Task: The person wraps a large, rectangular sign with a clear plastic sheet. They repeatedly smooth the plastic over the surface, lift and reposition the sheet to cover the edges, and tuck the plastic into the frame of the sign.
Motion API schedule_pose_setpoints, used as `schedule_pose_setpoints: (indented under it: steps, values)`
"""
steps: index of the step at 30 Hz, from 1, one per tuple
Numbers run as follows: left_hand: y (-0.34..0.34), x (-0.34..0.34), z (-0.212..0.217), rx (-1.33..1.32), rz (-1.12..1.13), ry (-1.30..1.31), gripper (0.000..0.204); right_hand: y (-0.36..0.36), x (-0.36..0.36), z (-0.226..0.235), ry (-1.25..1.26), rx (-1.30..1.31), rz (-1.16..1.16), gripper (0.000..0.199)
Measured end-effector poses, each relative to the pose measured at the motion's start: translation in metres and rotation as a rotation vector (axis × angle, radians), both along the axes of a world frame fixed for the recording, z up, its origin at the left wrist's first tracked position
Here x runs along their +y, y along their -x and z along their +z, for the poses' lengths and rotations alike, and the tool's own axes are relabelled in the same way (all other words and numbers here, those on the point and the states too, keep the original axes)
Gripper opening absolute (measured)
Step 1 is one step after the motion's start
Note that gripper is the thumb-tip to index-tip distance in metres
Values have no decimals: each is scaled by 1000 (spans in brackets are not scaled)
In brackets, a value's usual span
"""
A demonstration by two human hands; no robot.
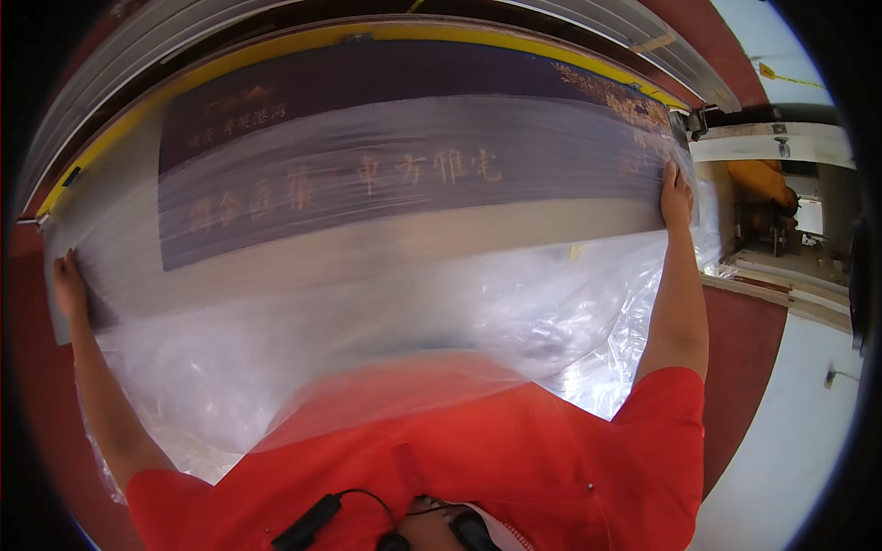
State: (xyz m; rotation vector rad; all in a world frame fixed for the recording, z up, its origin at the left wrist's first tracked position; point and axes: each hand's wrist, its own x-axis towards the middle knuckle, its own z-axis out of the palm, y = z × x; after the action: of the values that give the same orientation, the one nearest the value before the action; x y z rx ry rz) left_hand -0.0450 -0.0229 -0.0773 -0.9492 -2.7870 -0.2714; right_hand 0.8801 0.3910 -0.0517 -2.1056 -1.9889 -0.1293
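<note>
A wide sheet of clear plastic film [395, 294] stretches between my arms, its near part bunched and shiny and lapping over my red shirt. Beneath and beyond it is a large flat panel with a dark purple printed area [386, 69], gold lettering and a pale border. At the panel's left end my left hand [69, 286] is closed on the film's edge. My right hand [677, 195] grips the film at the right end, level with the dark print. The film blurs part of the lettering, and the exact fold inside each fist is hidden.
A yellow strip [294, 39] runs along the panel's far edge, with grey metal rails [588, 18] behind it. At the right, an opening in the wall shows a yellow machine part [764, 184]. Dark red floor [746, 349] lies on both sides.
</note>
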Motion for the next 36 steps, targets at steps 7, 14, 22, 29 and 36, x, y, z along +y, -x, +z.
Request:
schedule_pose_setpoints:
  steps: [7, 14, 22, 29, 36]
  values:
    - [-6, -5, 2, -15, -48, -57, 40, 90, -40, 39, 55, -121, 184, 63]
    - [50, -67, -11, -116, 42, -55, 38, 183, -97, 22, -100, -139, 574, 45]
    - [-17, -114, 73, -1384, -307, -979, 47, 163, -26, 16, -199, 202, 387, 16]
    - [1, -127, 82, -641, -163, -733, 40, 186, -39, 52, -64, 404, 532, 15]
    - [59, -15, 10, -47, 71, -459, 40, 172, -25, 25, -255, 338, 442, 14]
